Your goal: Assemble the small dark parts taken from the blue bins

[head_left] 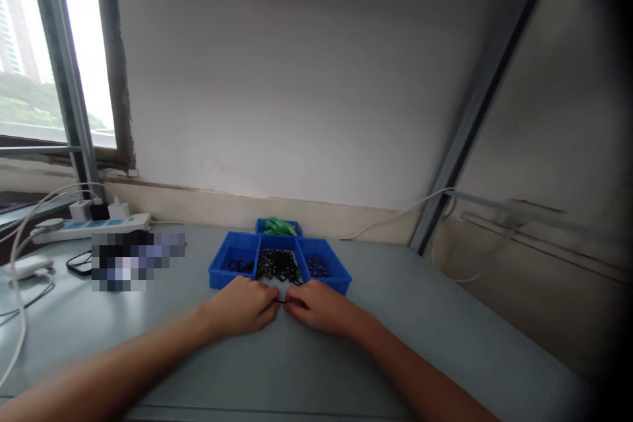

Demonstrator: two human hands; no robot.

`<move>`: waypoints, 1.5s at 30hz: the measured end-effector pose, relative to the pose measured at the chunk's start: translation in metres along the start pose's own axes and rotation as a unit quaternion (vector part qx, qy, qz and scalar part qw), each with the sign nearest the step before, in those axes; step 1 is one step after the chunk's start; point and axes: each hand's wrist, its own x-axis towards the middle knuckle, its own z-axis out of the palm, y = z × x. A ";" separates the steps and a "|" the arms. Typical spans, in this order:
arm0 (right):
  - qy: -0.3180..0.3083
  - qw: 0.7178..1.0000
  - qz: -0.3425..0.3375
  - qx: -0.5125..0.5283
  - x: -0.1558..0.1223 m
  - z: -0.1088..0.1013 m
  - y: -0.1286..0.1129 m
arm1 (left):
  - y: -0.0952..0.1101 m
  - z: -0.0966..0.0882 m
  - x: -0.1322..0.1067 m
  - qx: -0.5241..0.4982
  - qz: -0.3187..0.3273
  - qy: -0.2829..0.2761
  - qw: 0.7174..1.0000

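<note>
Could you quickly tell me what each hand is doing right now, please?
Left hand: closed, fingertips pinching one end of a small black part.
Right hand: closed, fingertips pinching the same part's other end.

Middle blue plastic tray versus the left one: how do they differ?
The middle blue plastic tray is heaped with small black parts; the left blue plastic tray holds only a few, floor mostly bare. The middle tray lies beyond where left hand and right hand meet; the left tray beyond the left hand. Both are open-topped, side by side on the grey table.
</note>
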 end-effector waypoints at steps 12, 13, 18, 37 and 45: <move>-0.002 1.000 -0.006 -0.013 0.000 0.000 -0.001 | 0.001 -0.007 0.001 -0.054 0.017 0.035 0.998; -0.003 1.000 -0.006 -0.013 0.000 0.000 -0.001 | 0.001 -0.007 0.001 -0.057 0.017 0.036 0.998; -0.007 1.000 -0.004 -0.013 -0.001 0.000 -0.001 | 0.002 -0.006 0.001 -0.068 0.017 0.044 0.997; 0.024 0.999 -0.016 -0.038 -0.001 -0.003 -0.008 | -0.001 0.004 0.000 -0.020 0.021 0.007 1.000; 0.026 0.999 -0.014 -0.031 -0.001 -0.002 -0.006 | -0.001 0.004 -0.001 -0.023 0.020 0.008 1.000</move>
